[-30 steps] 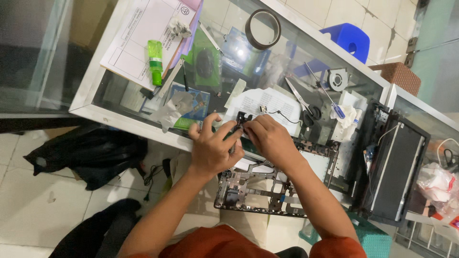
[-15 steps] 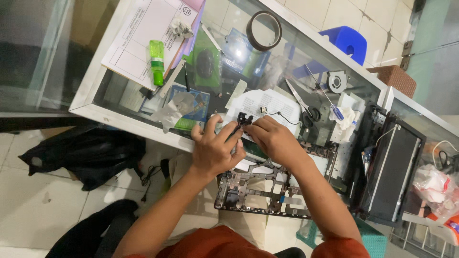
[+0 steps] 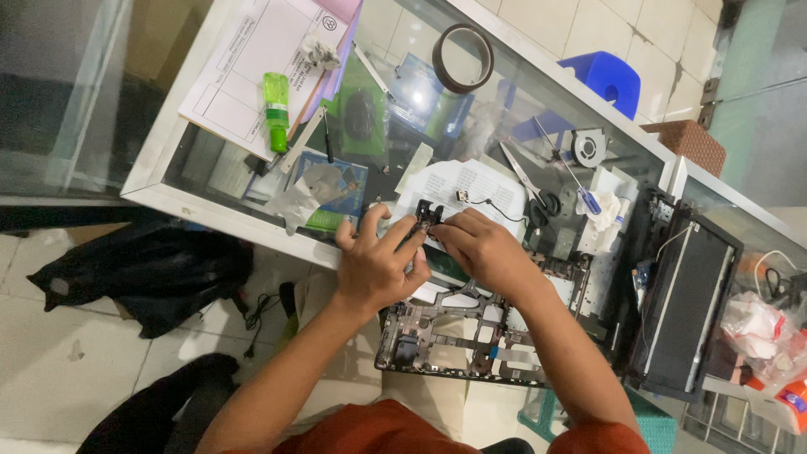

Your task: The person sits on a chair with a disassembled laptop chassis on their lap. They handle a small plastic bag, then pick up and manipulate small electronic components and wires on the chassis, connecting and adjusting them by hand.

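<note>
A small black part (image 3: 423,215), flat and angular with a few pale spots on it, sits pinched between both hands at the near edge of the glass counter (image 3: 168,181), roughly midway along that edge. The left hand (image 3: 376,267) closes its thumb and forefinger on the part's left side, the other fingers curled loosely behind. The right hand (image 3: 479,246) presses its fingertips onto the part from the right, fingers drawn together. Just beyond the part lies a white printed sheet (image 3: 471,187) with a thin black wire across it. Under the wrists, overhanging the near edge, is a dark plastic laptop base (image 3: 445,340), ribbed and full of cutouts. Farther along the counter lie scissors (image 3: 525,178), a blue-handled screwdriver (image 3: 580,189), a round grey fan (image 3: 589,148), a brown tape roll (image 3: 463,58) and a green bottle (image 3: 276,109) near the far left corner.
</note>
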